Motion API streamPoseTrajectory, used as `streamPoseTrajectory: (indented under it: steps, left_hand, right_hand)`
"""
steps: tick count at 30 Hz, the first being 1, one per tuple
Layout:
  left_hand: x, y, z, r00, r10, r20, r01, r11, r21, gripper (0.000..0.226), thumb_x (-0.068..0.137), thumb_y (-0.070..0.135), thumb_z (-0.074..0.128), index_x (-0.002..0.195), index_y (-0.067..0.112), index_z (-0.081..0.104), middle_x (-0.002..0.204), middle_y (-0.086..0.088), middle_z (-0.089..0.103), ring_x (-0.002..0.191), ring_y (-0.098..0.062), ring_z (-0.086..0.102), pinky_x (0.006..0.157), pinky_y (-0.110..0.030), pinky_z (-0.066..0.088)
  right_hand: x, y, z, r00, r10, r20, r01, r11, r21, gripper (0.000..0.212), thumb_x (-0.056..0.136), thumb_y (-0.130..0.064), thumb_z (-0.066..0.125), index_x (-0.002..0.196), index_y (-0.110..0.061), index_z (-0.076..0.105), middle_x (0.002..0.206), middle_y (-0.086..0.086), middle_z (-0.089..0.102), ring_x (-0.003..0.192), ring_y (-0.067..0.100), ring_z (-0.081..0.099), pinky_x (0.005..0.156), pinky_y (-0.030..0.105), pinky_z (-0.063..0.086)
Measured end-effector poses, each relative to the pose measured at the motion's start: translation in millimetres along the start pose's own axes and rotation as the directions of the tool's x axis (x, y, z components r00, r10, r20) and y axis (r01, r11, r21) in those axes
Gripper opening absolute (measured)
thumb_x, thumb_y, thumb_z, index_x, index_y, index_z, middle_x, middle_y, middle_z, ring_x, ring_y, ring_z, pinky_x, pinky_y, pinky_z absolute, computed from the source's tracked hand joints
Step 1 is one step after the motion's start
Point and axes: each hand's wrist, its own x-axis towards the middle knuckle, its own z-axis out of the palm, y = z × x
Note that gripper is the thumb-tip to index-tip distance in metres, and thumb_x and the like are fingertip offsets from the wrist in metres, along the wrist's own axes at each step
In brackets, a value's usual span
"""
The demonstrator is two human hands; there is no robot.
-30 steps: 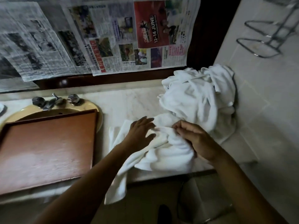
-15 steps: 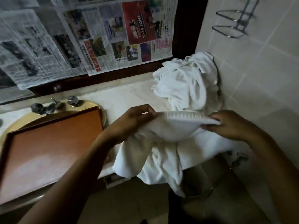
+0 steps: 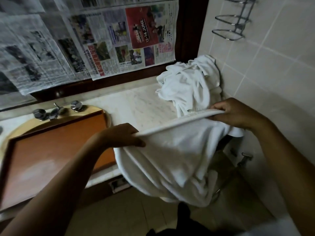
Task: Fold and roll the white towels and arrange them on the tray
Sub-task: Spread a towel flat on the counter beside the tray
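A white towel [image 3: 172, 155] hangs stretched between my hands above the counter's front edge, its lower part drooping below the counter. My left hand [image 3: 122, 136] pinches the hem at its left end and my right hand [image 3: 233, 111] pinches the hem at its right end. More white towels lie in a crumpled heap [image 3: 189, 86] on the marble counter in the right corner against the tiled wall. The brown wooden tray [image 3: 51, 150] lies over the yellow sink at the left with nothing on it.
Chrome taps [image 3: 56, 110] stand behind the sink [image 3: 105, 113]. Newspaper sheets [image 3: 102, 40] cover the mirror above the marble counter [image 3: 136, 103]. A chrome wire rack [image 3: 233, 23] is fixed to the tiled wall at the upper right. A floor and a pipe valve [image 3: 245, 158] lie below.
Both hands have lifted one towel off the counter and moved apart, pulling its hem taut between them. The heap and the tray have stayed in place.
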Motion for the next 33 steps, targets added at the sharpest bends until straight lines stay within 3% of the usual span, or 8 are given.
streamPoseTrajectory:
  steps: [2, 5, 10, 16, 22, 28, 30, 33]
  left_hand:
    - [-0.8, -15.5, 4.2, 0.997, 0.043, -0.060, -0.045, 0.998, -0.037, 0.053, 0.075, 0.071, 0.073, 0.084, 0.018, 0.073, 0.082, 0.000, 0.070, 0.076, -0.013, 0.064, 0.071, -0.036, 0.050]
    - [-2.8, -35.3, 11.0, 0.970, 0.131, -0.205, -0.157, 0.981, -0.117, 0.062, 0.067, 0.089, 0.062, 0.070, 0.027, 0.058, 0.063, 0.010, 0.052, 0.059, -0.007, 0.048, 0.059, -0.038, 0.040]
    - [-1.2, -37.2, 8.3, 0.862, 0.171, -0.478, -0.182, 0.983, 0.025, 0.036, 0.080, 0.062, 0.075, 0.071, 0.031, 0.059, 0.065, 0.010, 0.058, 0.058, -0.008, 0.053, 0.052, -0.027, 0.037]
    - [-6.2, -59.4, -4.5, 0.875, 0.132, -0.465, -0.096, 0.990, 0.099, 0.033, 0.078, 0.045, 0.085, 0.065, 0.034, 0.056, 0.070, 0.003, 0.059, 0.067, -0.009, 0.054, 0.065, -0.039, 0.045]
    - [-19.3, -96.6, 4.3, 0.843, 0.012, -0.537, -0.001, 1.000, 0.021, 0.040, 0.078, 0.043, 0.086, 0.062, 0.015, 0.062, 0.061, -0.009, 0.057, 0.062, -0.030, 0.056, 0.058, -0.043, 0.043]
    - [-35.1, -123.4, 20.2, 0.832, -0.015, -0.554, -0.010, 0.999, -0.042, 0.026, 0.082, 0.038, 0.084, 0.068, 0.025, 0.066, 0.063, 0.000, 0.060, 0.063, -0.027, 0.059, 0.058, -0.041, 0.046]
    - [-40.6, -128.4, 29.1, 0.828, -0.009, -0.560, -0.041, 0.996, -0.075, 0.024, 0.084, 0.039, 0.083, 0.071, 0.026, 0.067, 0.064, 0.003, 0.061, 0.064, -0.025, 0.060, 0.058, -0.040, 0.047]
    - [-48.3, -136.6, 45.6, 0.806, -0.024, -0.591, -0.103, 0.978, -0.181, 0.018, 0.084, 0.043, 0.081, 0.079, 0.027, 0.072, 0.072, 0.010, 0.067, 0.063, -0.008, 0.061, 0.057, -0.030, 0.048]
  right_hand:
    - [-1.7, 1.8, 4.7, 0.996, 0.046, -0.071, -0.052, 0.995, -0.083, 0.060, 0.079, -0.055, 0.081, 0.073, 0.000, 0.058, 0.062, 0.011, 0.050, 0.059, 0.017, 0.050, 0.058, 0.034, 0.029]
    - [-8.1, 5.7, 2.9, 0.981, 0.101, -0.167, -0.122, 0.985, -0.123, 0.052, 0.076, -0.052, 0.085, 0.057, -0.015, 0.053, 0.050, -0.006, 0.045, 0.049, 0.005, 0.044, 0.055, 0.034, 0.027]
    - [-11.4, 12.2, 0.0, 0.977, 0.140, -0.161, -0.168, 0.970, -0.177, 0.038, 0.065, -0.049, 0.094, 0.065, -0.024, 0.066, 0.062, -0.006, 0.064, 0.063, 0.008, 0.060, 0.055, 0.029, 0.041]
    - [-9.0, 34.9, 5.4, 0.987, 0.150, -0.063, -0.161, 0.949, -0.270, 0.048, 0.068, -0.047, 0.093, 0.063, -0.017, 0.057, 0.060, 0.000, 0.057, 0.059, 0.014, 0.055, 0.052, 0.030, 0.035]
    - [-8.4, 65.8, 16.2, 0.979, 0.201, -0.030, -0.203, 0.955, -0.215, 0.047, 0.062, -0.060, 0.090, 0.078, -0.020, 0.072, 0.073, 0.001, 0.070, 0.072, 0.017, 0.067, 0.066, 0.038, 0.053]
    - [-12.2, 78.5, 13.9, 0.985, 0.171, 0.036, -0.170, 0.985, -0.036, 0.080, 0.046, -0.085, 0.080, 0.091, -0.019, 0.076, 0.089, 0.005, 0.074, 0.084, 0.026, 0.070, 0.078, 0.051, 0.055]
    - [-16.0, 80.7, 17.1, 0.989, 0.148, 0.023, -0.149, 0.988, 0.035, 0.071, 0.053, -0.077, 0.083, 0.094, -0.019, 0.076, 0.090, 0.005, 0.074, 0.088, 0.027, 0.070, 0.078, 0.050, 0.055]
    - [-22.4, 87.0, 25.0, 0.985, 0.165, -0.051, -0.151, 0.966, 0.208, 0.036, 0.072, -0.039, 0.088, 0.097, -0.017, 0.075, 0.088, 0.002, 0.075, 0.084, 0.024, 0.071, 0.070, 0.035, 0.053]
